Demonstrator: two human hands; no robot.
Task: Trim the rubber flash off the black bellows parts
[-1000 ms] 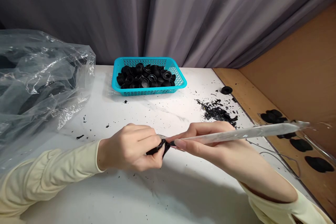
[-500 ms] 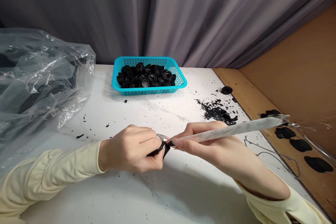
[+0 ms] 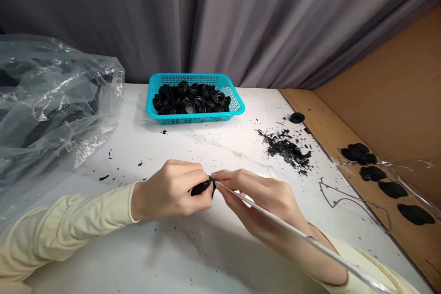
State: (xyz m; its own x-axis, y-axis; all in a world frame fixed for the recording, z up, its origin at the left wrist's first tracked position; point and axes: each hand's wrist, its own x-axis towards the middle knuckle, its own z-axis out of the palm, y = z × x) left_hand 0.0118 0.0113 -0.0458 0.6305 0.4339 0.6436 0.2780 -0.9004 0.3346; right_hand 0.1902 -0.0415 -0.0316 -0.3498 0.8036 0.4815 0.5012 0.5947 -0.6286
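Near the middle of the white table, my left hand (image 3: 177, 188) is closed around a small black rubber part (image 3: 200, 187). My right hand (image 3: 258, 193) meets it from the right, its fingertips pinched round the tip of a long thin tool with a pale wrapped handle (image 3: 292, 229). That handle slants down across my right wrist to the lower right. The tool's tip is at the black part, mostly hidden by my fingers.
A blue basket (image 3: 195, 118) of black ribbed parts stands at the back. Black scraps (image 3: 285, 147) and a black ring (image 3: 296, 117) lie right. Clear plastic (image 3: 62, 92) covers the left. A grey wire (image 3: 344, 200) and flat black pieces (image 3: 392, 189) lie right.
My right hand has turned and shifted left and down, and the tool's handle has swung from pointing up-right to down-right. My left hand has barely moved and keeps the black part.
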